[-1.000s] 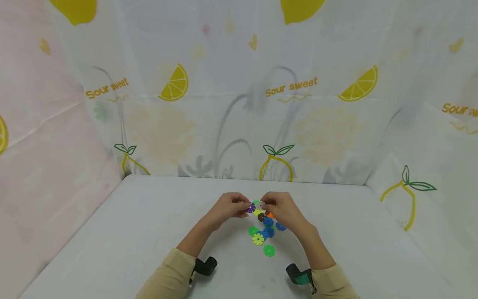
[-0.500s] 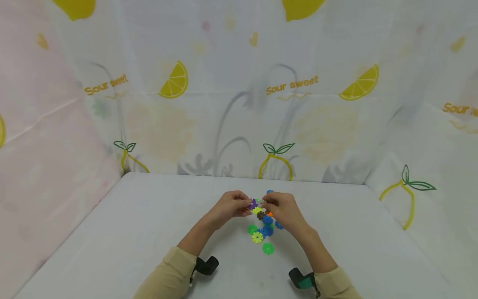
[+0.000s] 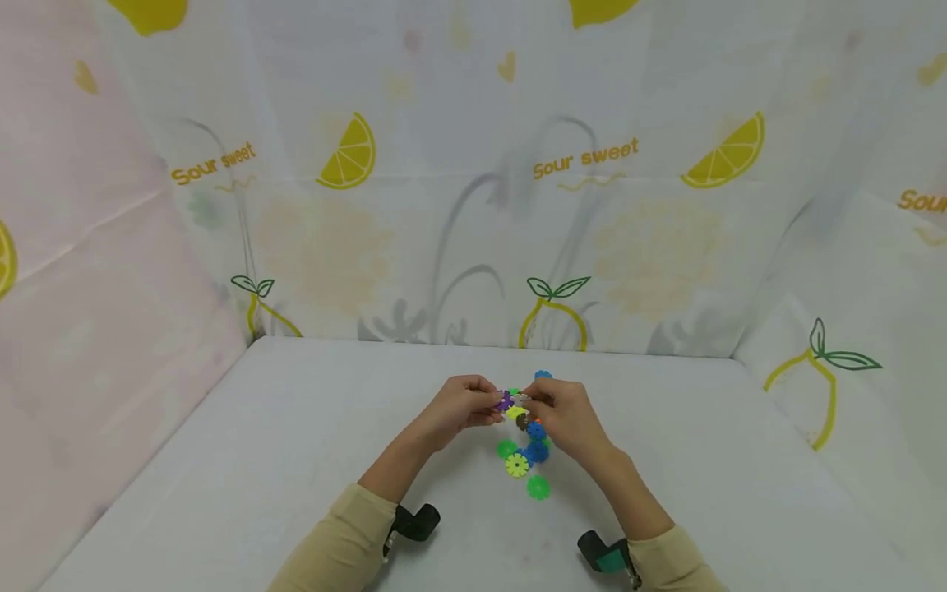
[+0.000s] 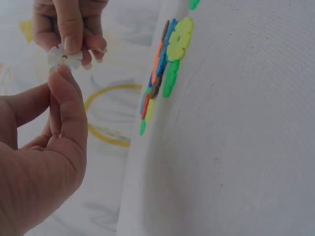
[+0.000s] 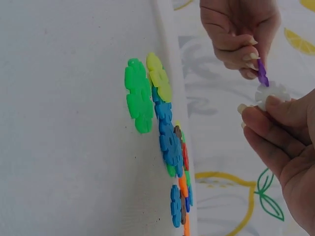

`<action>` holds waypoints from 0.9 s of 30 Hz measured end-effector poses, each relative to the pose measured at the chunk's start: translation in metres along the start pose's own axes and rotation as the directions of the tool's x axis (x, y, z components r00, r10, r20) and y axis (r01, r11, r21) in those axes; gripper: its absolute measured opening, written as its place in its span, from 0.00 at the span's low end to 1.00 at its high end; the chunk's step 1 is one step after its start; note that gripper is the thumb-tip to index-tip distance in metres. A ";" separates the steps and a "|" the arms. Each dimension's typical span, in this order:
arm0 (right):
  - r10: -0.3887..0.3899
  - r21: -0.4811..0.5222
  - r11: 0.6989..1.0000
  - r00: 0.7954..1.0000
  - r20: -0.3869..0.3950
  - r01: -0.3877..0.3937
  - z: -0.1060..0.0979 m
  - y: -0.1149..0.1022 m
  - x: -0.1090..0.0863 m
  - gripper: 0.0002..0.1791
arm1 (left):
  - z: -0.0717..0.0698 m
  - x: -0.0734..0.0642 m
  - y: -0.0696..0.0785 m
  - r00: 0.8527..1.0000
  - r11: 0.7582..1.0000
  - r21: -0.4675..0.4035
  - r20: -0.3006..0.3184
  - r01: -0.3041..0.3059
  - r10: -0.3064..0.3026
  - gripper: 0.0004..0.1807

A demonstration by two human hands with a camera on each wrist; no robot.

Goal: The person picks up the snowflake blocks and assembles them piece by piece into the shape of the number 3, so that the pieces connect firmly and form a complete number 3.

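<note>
My left hand (image 3: pixel 464 411) pinches a purple notched plastic disc (image 5: pixel 263 73), a snowflake-shaped building piece, between thumb and fingers. Facing it, my right hand (image 3: pixel 568 417) holds a white notched disc (image 5: pixel 265 92) the same way. In the right wrist view the purple disc stands edge-on, its lower end right at the white disc's rim. Both discs are held up above the table, over a loose group of similar pieces. From the left wrist, the white disc (image 4: pixel 57 58) shows beyond my left fingertips, which hide the purple one.
Several discs lie on the white table (image 3: pixel 333 460) below and in front of my hands: a green one (image 3: pixel 538 487) nearest me, a yellow one (image 3: pixel 517 465), blue ones (image 3: pixel 538 451) and a brown one (image 3: pixel 523 422). A lemon-print cloth (image 3: pixel 414 247) hangs behind the table.
My left hand has come slightly closer to the right, bringing the purple disc up to the white one. Both grips stay the same. The head view has shifted a little.
</note>
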State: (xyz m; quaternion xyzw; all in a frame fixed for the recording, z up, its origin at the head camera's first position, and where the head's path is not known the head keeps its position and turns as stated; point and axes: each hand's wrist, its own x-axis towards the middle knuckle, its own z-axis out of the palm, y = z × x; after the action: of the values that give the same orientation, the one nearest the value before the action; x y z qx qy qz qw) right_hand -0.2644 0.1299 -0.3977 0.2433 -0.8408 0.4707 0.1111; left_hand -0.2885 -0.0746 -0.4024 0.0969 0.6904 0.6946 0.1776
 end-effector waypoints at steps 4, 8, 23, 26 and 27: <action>-0.032 -0.033 0.999 0.999 -0.012 0.032 0.001 0.001 -0.001 0.03 | 0.001 -0.001 0.002 1.000 1.000 -0.002 0.004 -0.003 0.003 0.09; -0.096 -0.084 0.992 0.995 -0.033 0.093 0.001 -0.001 -0.004 0.05 | 0.002 -0.003 0.004 1.000 1.000 0.002 0.004 0.008 -0.008 0.08; -0.134 -0.152 0.981 0.989 -0.069 0.122 0.004 -0.009 -0.007 0.09 | 0.007 -0.009 0.009 1.000 0.999 -0.041 0.006 0.018 -0.018 0.06; -0.142 -0.159 0.979 0.987 -0.076 0.128 0.005 -0.009 -0.007 0.10 | 0.007 -0.010 0.009 1.000 0.999 -0.037 0.009 0.015 -0.015 0.06; -0.145 -0.156 0.979 0.986 -0.079 0.131 0.005 -0.009 -0.007 0.10 | 0.006 -0.010 0.009 1.000 0.999 -0.035 0.010 0.014 -0.014 0.06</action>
State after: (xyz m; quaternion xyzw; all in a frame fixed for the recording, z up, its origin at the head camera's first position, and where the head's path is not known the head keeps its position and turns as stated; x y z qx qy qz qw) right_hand -0.2534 0.1234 -0.3965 0.2704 -0.8492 0.4075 0.1994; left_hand -0.2777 -0.0725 -0.3924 0.0924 0.6779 0.7047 0.1876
